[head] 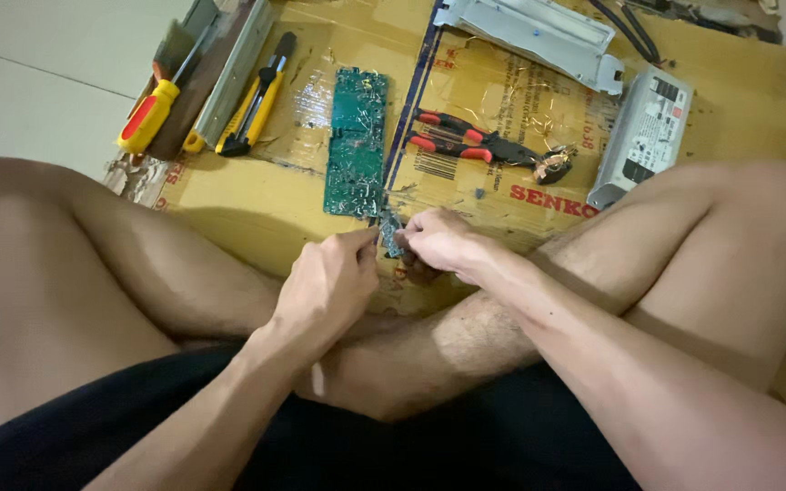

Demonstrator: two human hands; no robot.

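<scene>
Mid-salvage at the cardboard's (229, 195) near edge: left hand (325, 286) and right hand (443, 244) both pinched shut on a small board scrap (391, 235) just below the green circuit board (357, 141), probably needing a careful twist next.

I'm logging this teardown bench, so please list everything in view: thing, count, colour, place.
small board fragment: 1, dark green, pinched between both hands
circuit board: 1, green, centre of cardboard
cardboard sheet: 1, tan, on the floor
pliers: 1, red and black handles, right of board
screwdriver: 1, yellow and red, far left
utility knife: 1, yellow and black, left
power supply box: 1, white, right
metal housing: 1, silver-grey, top
left hand: 1, holds fragment
right hand: 1, holds fragment
</scene>
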